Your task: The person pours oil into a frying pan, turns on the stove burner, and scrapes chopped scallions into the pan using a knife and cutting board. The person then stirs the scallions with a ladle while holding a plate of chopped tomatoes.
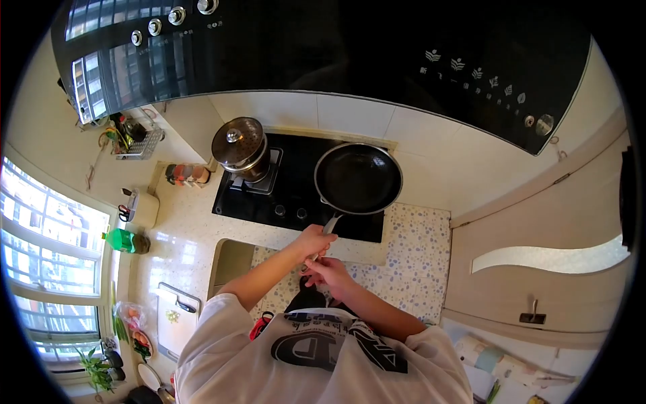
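Observation:
A black frying pan (pixel 359 178) sits over the right side of the black gas stove (pixel 296 168), its handle pointing toward me. My left hand (pixel 316 241) is closed around the middle of that handle. Just below it, my right hand (pixel 328 275) has its fingers curled at the handle's near end; the fingertips are partly hidden. On the left burner stands a steel pot (pixel 254 167) covered with a metal lid (pixel 237 139).
A dark range hood (pixel 336 54) overhangs the stove. Along the left counter are spice jars (pixel 187 174), a utensil holder (pixel 143 207), a green bottle (pixel 124 240) and a cutting board (pixel 176 326) with a knife (pixel 186 306). A cabinet door (pixel 505 296) is at right.

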`<state>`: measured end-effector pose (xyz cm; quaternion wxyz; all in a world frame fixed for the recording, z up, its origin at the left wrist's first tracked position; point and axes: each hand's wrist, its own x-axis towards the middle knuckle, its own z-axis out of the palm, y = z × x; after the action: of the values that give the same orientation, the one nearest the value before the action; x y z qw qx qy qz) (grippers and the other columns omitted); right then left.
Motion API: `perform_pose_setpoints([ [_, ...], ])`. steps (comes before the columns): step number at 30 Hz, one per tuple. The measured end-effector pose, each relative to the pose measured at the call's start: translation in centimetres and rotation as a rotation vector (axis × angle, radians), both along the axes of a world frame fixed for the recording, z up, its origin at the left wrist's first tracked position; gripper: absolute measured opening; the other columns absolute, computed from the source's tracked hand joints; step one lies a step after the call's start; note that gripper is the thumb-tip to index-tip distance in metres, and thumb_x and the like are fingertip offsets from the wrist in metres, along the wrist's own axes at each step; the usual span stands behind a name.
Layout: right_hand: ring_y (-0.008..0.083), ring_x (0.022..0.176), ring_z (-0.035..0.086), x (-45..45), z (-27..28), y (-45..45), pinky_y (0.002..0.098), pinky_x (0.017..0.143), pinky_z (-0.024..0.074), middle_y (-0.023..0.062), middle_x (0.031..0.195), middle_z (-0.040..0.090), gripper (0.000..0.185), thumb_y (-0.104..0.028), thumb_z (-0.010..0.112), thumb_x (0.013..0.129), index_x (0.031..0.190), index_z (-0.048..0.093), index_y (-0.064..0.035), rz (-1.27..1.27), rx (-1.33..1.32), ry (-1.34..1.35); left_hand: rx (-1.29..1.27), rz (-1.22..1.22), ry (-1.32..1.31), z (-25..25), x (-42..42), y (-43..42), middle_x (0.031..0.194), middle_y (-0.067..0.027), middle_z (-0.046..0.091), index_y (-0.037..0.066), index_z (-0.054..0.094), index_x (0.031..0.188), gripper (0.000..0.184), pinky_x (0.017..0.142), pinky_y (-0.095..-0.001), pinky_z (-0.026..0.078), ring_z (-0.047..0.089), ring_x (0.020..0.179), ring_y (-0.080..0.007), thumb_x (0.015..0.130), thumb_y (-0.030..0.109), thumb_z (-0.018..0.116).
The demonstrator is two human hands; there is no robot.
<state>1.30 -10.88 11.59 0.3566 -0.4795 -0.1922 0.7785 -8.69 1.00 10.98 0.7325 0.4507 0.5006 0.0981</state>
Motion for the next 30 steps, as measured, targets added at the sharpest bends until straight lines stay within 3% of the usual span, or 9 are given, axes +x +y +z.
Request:
perform_pose_setpoints([
  [4,0.0156,0.070,0.067,-0.4,-0.9,0.1,0.0251,0.060,0.0437,0.0117,0.103,0.075,0.038,-0.037,0.069,0.096,0.109,0.064,-0.0016,0.021,-0.006,0.043,0.197,-0.080,0.154,-1.4,-0.7,0.0,0.061,-0.0085,0.061,-0.002,0.060,0.076,0.030,0.048,-0.0345,0.047,0.057,0.047,-0.0188,0.089,0.024,0.068],
  [7,0.0154,0.070,0.067,-0.5,-3.1,0.0,0.0250,0.060,0.0438,0.0110,0.103,0.075,0.038,-0.037,0.068,0.097,0.109,0.064,-0.0016,0.053,0.030,-0.019,0.249,-0.088,0.175,-4.1,-1.0,-0.1,0.062,-0.0061,0.057,-0.001,0.056,0.085,0.025,0.041,-0.0321,0.047,0.056,0.046,-0.0163,0.091,0.020,0.068],
  [16,0.0160,0.065,0.069,0.9,-7.2,-0.3,0.0249,0.057,0.0428,0.0098,0.095,0.075,0.037,-0.036,0.068,0.096,0.108,0.066,-0.0014,0.004,0.118,-0.124,0.355,-0.038,0.149,-8.6,0.9,-0.6,0.056,-0.0075,0.058,0.000,0.056,0.076,0.031,0.044,-0.0366,0.048,0.061,0.048,-0.0199,0.092,0.025,0.065],
  [19,0.0165,0.064,0.070,1.5,-7.6,0.0,0.0253,0.055,0.0426,0.0102,0.094,0.075,0.037,-0.037,0.070,0.095,0.105,0.066,-0.0014,0.009,0.121,-0.162,0.414,-0.085,0.249,-9.2,1.5,-0.2,0.056,-0.0085,0.059,0.000,0.056,0.075,0.032,0.045,-0.0371,0.049,0.062,0.048,-0.0206,0.093,0.026,0.066],
  [28,0.0169,0.065,0.071,2.9,-9.5,0.3,0.0249,0.054,0.0431,0.0105,0.093,0.076,0.035,-0.035,0.070,0.095,0.103,0.067,-0.0011,0.026,0.063,-0.205,0.373,-0.033,0.193,-10.7,2.9,-0.1,0.055,-0.0093,0.058,-0.001,0.055,0.073,0.037,0.045,-0.0369,0.049,0.060,0.046,-0.0215,0.095,0.027,0.064],
  [30,0.0168,0.065,0.071,3.2,-10.1,0.3,0.0248,0.055,0.0431,0.0106,0.093,0.076,0.034,-0.034,0.069,0.096,0.102,0.067,-0.0012,0.024,0.069,-0.211,0.333,-0.021,0.196,-10.6,3.2,0.1,0.057,-0.0116,0.061,-0.002,0.057,0.077,0.035,0.051,-0.0397,0.051,0.064,0.052,-0.0252,0.094,0.027,0.065],
])
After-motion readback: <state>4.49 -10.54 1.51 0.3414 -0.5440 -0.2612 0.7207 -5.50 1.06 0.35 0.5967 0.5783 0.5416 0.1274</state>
